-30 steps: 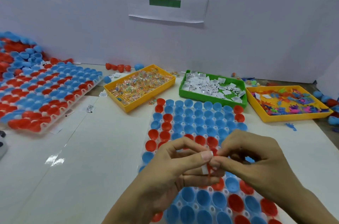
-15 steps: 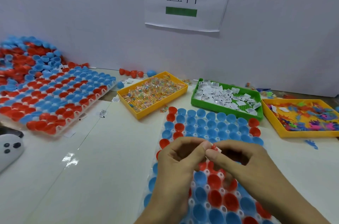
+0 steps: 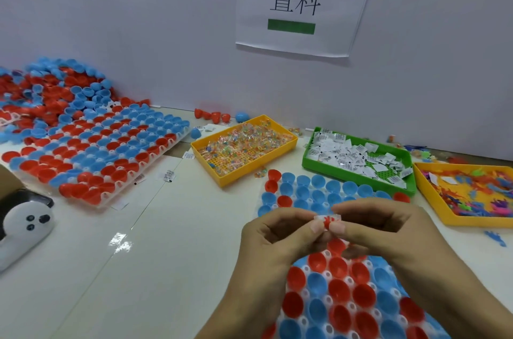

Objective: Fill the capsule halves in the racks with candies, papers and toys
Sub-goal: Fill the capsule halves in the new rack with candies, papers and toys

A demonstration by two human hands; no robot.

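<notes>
Between the fingertips of both hands, just above the near white plastic rack (image 3: 305, 322) of red and blue capsule halves, sits a small red toy with a slip of white paper (image 3: 327, 220). The left hand (image 3: 277, 238) pinches it from one side with thumb and forefinger, and the right hand (image 3: 388, 230) pinches it from the other, both sets of fingers curled tight around the little bundle. Beyond the fingers lie the yellow plastic tray of wrapped candies (image 3: 244, 147), the green plastic tray of folded papers (image 3: 358, 163) and the yellow tray of coloured toys (image 3: 472, 191); a second, fuller rack (image 3: 91, 155) lies well off to the left. The risk here seems to be the size of the piece: a pinch shared by two hands could let it spring out when one side lets go, and it might bounce off a cup's rim or land in a half that already has one. The paper could also part from the toy and drift.
</notes>
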